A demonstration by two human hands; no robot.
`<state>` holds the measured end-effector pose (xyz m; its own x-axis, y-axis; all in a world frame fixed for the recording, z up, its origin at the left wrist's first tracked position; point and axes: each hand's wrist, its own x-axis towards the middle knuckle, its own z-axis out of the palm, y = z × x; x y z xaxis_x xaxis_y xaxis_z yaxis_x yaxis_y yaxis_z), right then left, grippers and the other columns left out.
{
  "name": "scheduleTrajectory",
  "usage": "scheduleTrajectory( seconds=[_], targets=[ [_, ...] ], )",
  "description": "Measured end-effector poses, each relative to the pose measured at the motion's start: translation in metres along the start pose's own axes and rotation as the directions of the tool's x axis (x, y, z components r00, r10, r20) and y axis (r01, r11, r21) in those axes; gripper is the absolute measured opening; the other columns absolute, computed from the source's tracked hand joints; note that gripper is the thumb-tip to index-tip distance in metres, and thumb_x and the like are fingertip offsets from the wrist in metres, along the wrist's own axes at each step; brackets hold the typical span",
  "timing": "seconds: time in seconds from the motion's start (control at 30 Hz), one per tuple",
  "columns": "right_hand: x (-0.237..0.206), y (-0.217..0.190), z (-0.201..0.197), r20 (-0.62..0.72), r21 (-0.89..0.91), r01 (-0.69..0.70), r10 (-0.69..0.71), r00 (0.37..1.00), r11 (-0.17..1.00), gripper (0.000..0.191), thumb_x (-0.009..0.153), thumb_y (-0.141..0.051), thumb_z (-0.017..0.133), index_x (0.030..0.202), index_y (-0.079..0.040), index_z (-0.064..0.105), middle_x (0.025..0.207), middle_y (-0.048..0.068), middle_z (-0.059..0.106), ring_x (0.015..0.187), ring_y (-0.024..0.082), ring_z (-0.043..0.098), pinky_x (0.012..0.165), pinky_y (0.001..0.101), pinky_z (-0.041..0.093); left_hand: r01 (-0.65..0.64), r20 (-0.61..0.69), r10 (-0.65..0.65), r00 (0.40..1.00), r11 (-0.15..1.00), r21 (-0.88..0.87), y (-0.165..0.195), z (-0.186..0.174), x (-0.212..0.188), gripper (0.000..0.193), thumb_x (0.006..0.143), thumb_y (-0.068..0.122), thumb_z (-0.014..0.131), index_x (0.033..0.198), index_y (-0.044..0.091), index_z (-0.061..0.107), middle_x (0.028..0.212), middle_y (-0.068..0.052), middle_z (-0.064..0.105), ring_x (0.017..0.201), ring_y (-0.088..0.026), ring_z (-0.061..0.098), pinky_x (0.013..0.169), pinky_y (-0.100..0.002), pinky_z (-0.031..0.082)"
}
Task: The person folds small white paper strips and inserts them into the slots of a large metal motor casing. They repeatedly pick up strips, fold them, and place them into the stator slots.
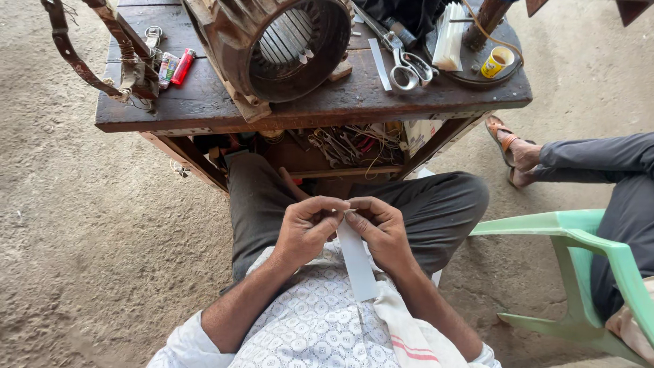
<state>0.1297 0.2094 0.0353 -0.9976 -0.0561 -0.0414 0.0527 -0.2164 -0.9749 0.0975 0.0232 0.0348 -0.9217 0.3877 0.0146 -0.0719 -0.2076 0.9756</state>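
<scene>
My left hand (308, 228) and my right hand (379, 230) meet over my lap, both pinching the top end of a narrow white paper strip (357, 262). The strip hangs down toward my chest over my patterned white shirt. My fingertips touch each other at the strip's upper edge. In front of my knees stands a dark wooden workbench (204, 102) with a large rusty motor stator housing (276, 44) lying on it, its slotted bore facing me.
On the bench lie scissors (407, 68), a loose white strip (379, 63), a stack of white strips (449, 37), a yellow tape roll (497, 63) and a red lighter (182, 66). A shelf below holds tools (344, 144). Another person's legs (593, 160) and a green plastic chair (586, 272) are at right.
</scene>
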Motion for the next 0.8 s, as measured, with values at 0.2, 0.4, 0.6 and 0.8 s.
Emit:
scheduleTrajectory(
  seconds=[0.2, 0.4, 0.6, 0.8],
  targets=[
    [-0.003, 0.017, -0.013, 0.06, 0.15, 0.026, -0.036, 0.998, 0.988, 0.028, 0.099, -0.016, 0.074, 0.118, 0.004, 0.073, 0.099, 0.01, 0.077, 0.087, 0.011, 0.07, 0.077, 0.0245, 0.058, -0.037, -0.006, 0.037, 0.999, 0.998, 0.048, -0.006, 0.002, 0.003, 0.02, 0.091, -0.007, 0.062, 0.103, 0.0, 0.077, 0.086, -0.005, 0.076, 0.07, -0.005, 0.066, 0.06, -0.021, 0.054],
    [-0.004, 0.025, -0.023, 0.07, 0.233, 0.064, -0.082, 0.994, 0.97, 0.032, 0.098, -0.02, 0.073, 0.121, 0.001, 0.073, 0.099, 0.008, 0.077, 0.086, 0.008, 0.068, 0.074, 0.0221, 0.057, -0.049, 0.011, 0.048, 0.999, 0.993, 0.107, -0.004, 0.009, 0.006, 0.02, 0.091, -0.007, 0.062, 0.102, 0.0, 0.078, 0.088, -0.006, 0.076, 0.072, -0.007, 0.067, 0.061, -0.022, 0.056],
    [-0.006, 0.022, -0.024, 0.001, 0.13, 0.059, -0.059, 0.998, 0.99, 0.027, 0.097, -0.015, 0.076, 0.117, 0.003, 0.074, 0.1, 0.008, 0.077, 0.088, 0.01, 0.069, 0.077, 0.0235, 0.057, -0.262, 0.079, 0.25, 0.965, 0.901, 0.347, 0.004, 0.013, 0.009, 0.025, 0.087, -0.009, 0.066, 0.104, 0.004, 0.077, 0.092, -0.006, 0.077, 0.082, -0.012, 0.074, 0.071, -0.026, 0.06],
    [-0.007, 0.017, -0.029, -0.025, 0.14, 0.035, -0.032, 0.999, 0.99, 0.024, 0.098, -0.01, 0.075, 0.118, 0.003, 0.074, 0.101, 0.007, 0.077, 0.09, 0.009, 0.069, 0.079, 0.0231, 0.057, -0.21, 0.094, 0.189, 0.977, 0.921, 0.328, 0.009, 0.02, 0.014, 0.023, 0.087, -0.01, 0.07, 0.104, 0.004, 0.077, 0.089, -0.005, 0.074, 0.079, -0.012, 0.07, 0.069, -0.025, 0.057]
  ],
)
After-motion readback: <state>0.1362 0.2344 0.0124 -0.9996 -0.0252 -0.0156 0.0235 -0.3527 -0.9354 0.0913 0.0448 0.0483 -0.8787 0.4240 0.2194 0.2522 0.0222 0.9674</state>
